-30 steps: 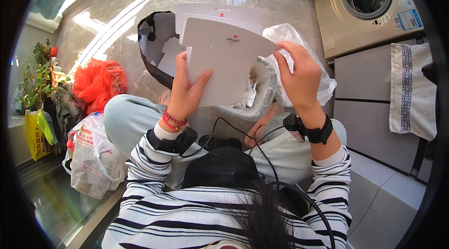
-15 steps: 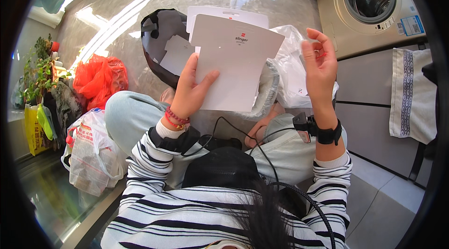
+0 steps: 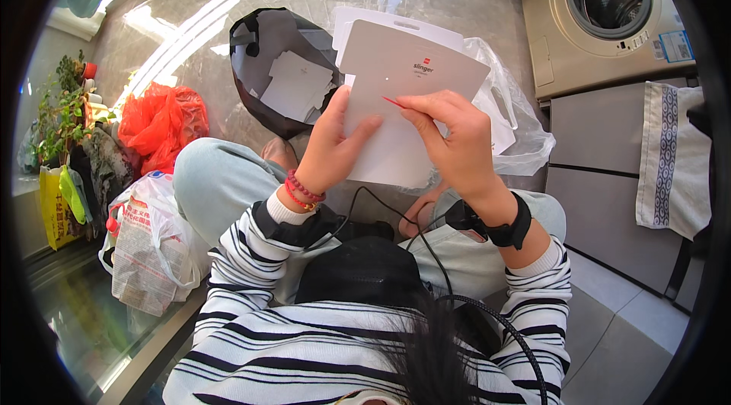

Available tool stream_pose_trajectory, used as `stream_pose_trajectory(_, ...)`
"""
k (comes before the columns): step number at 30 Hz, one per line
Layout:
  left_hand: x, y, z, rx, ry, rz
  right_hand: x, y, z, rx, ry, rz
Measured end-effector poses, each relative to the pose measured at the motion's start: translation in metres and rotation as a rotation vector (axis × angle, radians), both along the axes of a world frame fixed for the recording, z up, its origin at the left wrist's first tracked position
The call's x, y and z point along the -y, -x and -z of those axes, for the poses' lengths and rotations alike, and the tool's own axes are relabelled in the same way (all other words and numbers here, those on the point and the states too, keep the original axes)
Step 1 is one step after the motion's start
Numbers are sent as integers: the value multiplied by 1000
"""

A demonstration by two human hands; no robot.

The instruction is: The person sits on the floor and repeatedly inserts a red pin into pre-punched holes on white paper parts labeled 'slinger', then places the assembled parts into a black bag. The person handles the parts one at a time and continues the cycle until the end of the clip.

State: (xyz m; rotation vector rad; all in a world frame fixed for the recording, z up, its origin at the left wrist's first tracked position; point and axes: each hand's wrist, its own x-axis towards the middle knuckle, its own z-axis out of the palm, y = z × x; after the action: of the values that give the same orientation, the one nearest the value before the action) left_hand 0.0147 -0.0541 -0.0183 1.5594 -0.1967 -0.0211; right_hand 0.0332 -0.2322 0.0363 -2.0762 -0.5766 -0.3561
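Note:
My left hand (image 3: 339,138) grips a flat white card (image 3: 373,74) by its left edge, thumb lying on the front. The card has a small red and dark print and a tiny hole. Behind it shows another white card (image 3: 432,30) with a slot near its top. My right hand (image 3: 457,138) is closed in a pinch over the card's face. A thin red strip (image 3: 393,102) sticks out of its fingertips; its exact kind cannot be made out. A black bag (image 3: 247,93) stands open beyond my left hand, with white cards (image 3: 297,85) inside.
A clear plastic bag (image 3: 533,150) lies beyond my right hand. Red (image 3: 161,127) and white (image 3: 156,245) plastic bags sit at left near potted plants (image 3: 65,112). A washing machine (image 3: 586,47) and grey cabinet (image 3: 594,131) stand at right. A black cable (image 3: 377,203) crosses my lap.
My right hand has come down and left from the card's right side to its face, with the red strip. My left hand and the cards have shifted slightly right, uncovering more of the black bag.

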Motion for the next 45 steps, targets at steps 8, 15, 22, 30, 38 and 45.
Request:
stream_pose_trajectory(8,4,1,-2,7,-45,-11,-1,1,6,206,225,84)
stream_pose_trajectory(15,6,1,-1,38,-29,-29,-1,2,3,282,260,66)
stream_pose_trajectory(22,6,2,-1,58,-45,-17,-3,3,4,296,255,55)
stream_pose_trajectory(30,3,5,-5,144,-165,44,-1,-3,2,284,236,34)
stream_pose_trajectory(38,7,5,-6,144,-84,84,0,2,-1,209,262,39)
stream_pose_trajectory(45,-3,2,-1,-32,75,22,28,1,-12,50,152,96)
